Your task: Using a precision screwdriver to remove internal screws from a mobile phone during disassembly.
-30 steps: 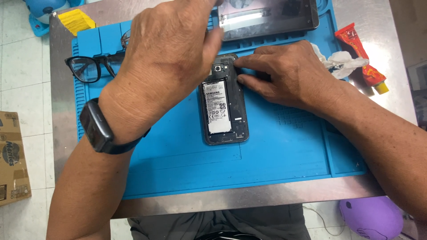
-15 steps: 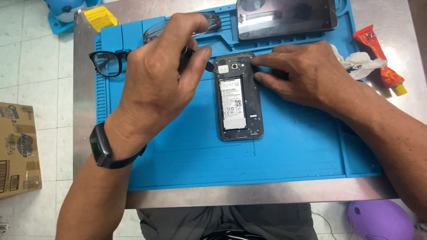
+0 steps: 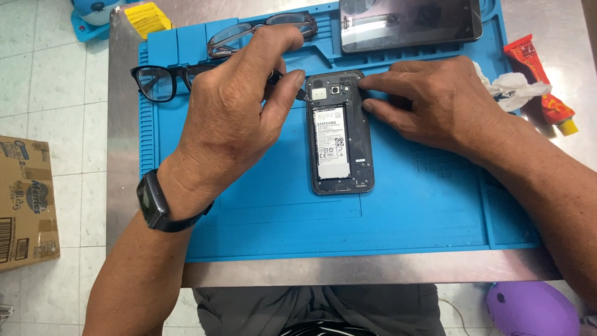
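Blue work mat point(image 3: 385, 218) on a steel table point(image 3: 348, 274). Black glasses point(image 3: 158, 81) at mat's left edge, grey-framed pair point(image 3: 249, 31) just above. Dark screen panel point(image 3: 410, 22) at top. Red glue tube point(image 3: 541, 81) on the right, beside a crumpled tissue point(image 3: 513, 87). Yellow pad point(image 3: 148, 15) top left. Cardboard box point(image 3: 25, 205) on floor; purple object point(image 3: 532, 308) bottom right.

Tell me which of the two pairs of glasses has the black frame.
The black-framed glasses lie at the left edge of the blue mat, just left of the left hand. The other pair, farther up the mat, has a thinner grey-brown frame.
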